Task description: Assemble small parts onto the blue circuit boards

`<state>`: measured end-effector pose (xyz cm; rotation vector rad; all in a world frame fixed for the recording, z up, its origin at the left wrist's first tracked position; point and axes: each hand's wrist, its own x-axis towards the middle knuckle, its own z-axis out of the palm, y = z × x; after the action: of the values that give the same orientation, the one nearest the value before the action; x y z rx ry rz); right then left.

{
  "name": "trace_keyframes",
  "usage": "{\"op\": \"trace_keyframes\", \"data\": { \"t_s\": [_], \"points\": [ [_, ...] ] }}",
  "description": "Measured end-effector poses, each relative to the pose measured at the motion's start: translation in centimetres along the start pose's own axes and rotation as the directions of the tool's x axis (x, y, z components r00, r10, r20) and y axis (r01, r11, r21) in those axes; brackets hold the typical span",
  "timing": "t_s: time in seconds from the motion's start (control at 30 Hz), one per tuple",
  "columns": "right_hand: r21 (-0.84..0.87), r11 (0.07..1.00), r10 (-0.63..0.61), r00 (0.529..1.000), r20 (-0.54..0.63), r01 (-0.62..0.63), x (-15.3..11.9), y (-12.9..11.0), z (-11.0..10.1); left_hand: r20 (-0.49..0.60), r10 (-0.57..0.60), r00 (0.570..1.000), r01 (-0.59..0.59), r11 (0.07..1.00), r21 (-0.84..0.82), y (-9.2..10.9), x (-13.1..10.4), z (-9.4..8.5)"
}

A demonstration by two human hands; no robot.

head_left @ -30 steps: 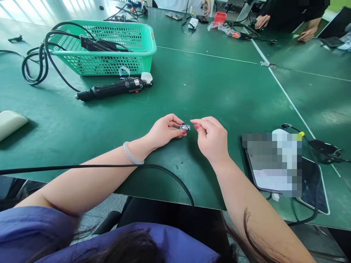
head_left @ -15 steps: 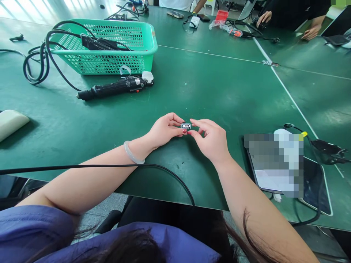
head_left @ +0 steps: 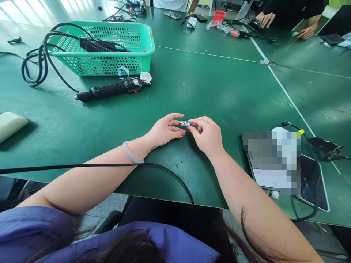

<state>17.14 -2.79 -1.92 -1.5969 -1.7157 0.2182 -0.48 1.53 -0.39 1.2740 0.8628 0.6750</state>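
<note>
A small dark and white electronic part (head_left: 185,124) is held above the green table (head_left: 175,87), near its front edge. My right hand (head_left: 207,135) pinches the part's right end between thumb and fingertips. On the other side, my left hand (head_left: 163,130) has its fingers apart, with the thumb below and the fingertips close to the part's left end. Whether a left fingertip touches the part is too small to tell.
A green basket (head_left: 109,64) with black cables stands at the back left, a black electric screwdriver (head_left: 109,88) before it. A cable (head_left: 95,165) crosses over my left forearm. Tablet-like devices (head_left: 315,182) lie right. Another person's hands (head_left: 265,20) are at the far right.
My left thumb and fingers have opened away from the small part. My right fingers have closed on its right end. The view has shifted slightly.
</note>
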Motion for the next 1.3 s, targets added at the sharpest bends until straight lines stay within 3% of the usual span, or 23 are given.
{"op": "trace_keyframes", "data": {
  "t_s": [0.27,0.5,0.67,0.9,1.03,1.17,1.23,1.3],
  "points": [
    [0.0,0.999,0.035,0.999,-0.023,-0.035,0.5,0.3,0.3,0.028,-0.005,1.0,0.005,1.0,-0.003,0.0,0.1,-0.1],
    [-0.011,0.999,-0.033,0.999,-0.018,0.033,0.0,-0.5,0.6,-0.038,-0.007,0.999,0.004,0.997,-0.083,0.1,0.0,0.2],
    [-0.074,0.996,-0.059,0.998,-0.002,0.059,-0.2,-1.6,1.0,-0.053,-0.095,0.994,0.076,0.955,-0.288,0.3,0.1,0.4],
    [-0.002,0.999,-0.044,0.999,0.011,0.044,-0.8,-1.9,0.9,-0.072,-0.213,0.974,0.182,0.934,-0.307,1.3,-0.1,0.3],
    [0.059,0.998,0.02,1.0,-0.013,-0.019,-1.2,-1.2,0.0,-0.173,-0.223,0.959,0.214,0.974,-0.073,2.4,-0.6,-1.6],
    [0.104,0.993,0.068,0.995,-0.068,-0.06,-1.1,-0.1,-0.7,-0.33,-0.066,0.942,0.18,0.927,0.33,3.1,-3.1,-5.9],
    [0.117,0.991,0.077,0.993,-0.085,-0.067,-0.9,0.2,-0.8,-0.396,0.102,0.913,0.163,0.796,0.583,3.3,-5.1,-8.5],
    [0.129,0.989,0.078,0.993,-0.084,-0.066,-0.8,0.4,-0.7,-0.472,0.255,0.844,0.252,0.587,0.769,3.4,-7.2,-10.9]
  ]
}}
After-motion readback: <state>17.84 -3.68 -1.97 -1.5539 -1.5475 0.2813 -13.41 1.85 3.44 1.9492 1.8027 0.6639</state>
